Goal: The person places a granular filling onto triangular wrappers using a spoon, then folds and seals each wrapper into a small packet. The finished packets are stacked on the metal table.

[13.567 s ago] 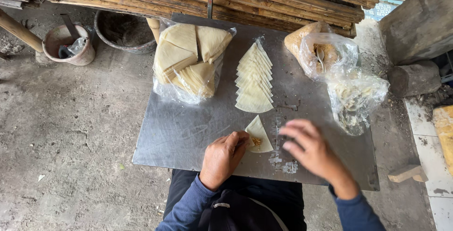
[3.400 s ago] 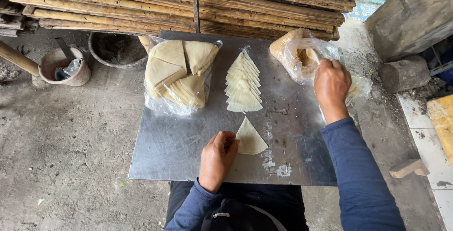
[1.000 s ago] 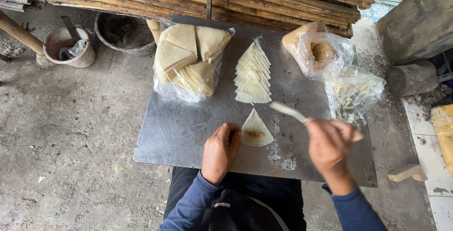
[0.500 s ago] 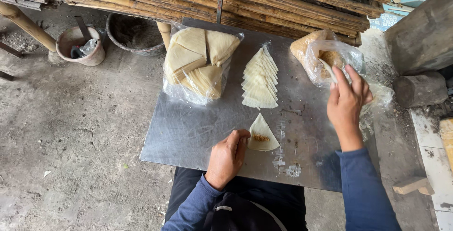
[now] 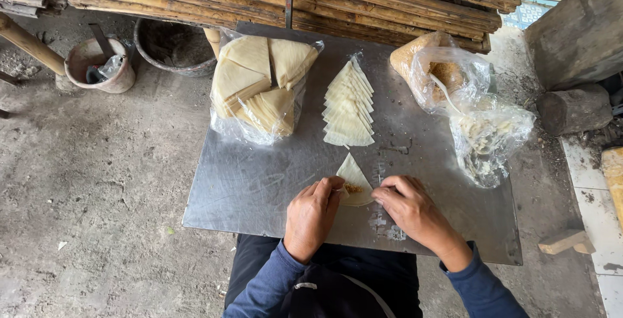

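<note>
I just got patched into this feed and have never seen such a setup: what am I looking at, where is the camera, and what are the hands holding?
There is no machine here: a person works with bare hands, and the one camera on their head looks down. The left hand and right hand pinch a pale triangular wrapper with brown filling on a grey metal sheet. Also on the sheet are a fanned stack of triangular wrappers, a clear bag of folded wrappers, a clear bag of brown filling and a crumpled clear bag.
</note>
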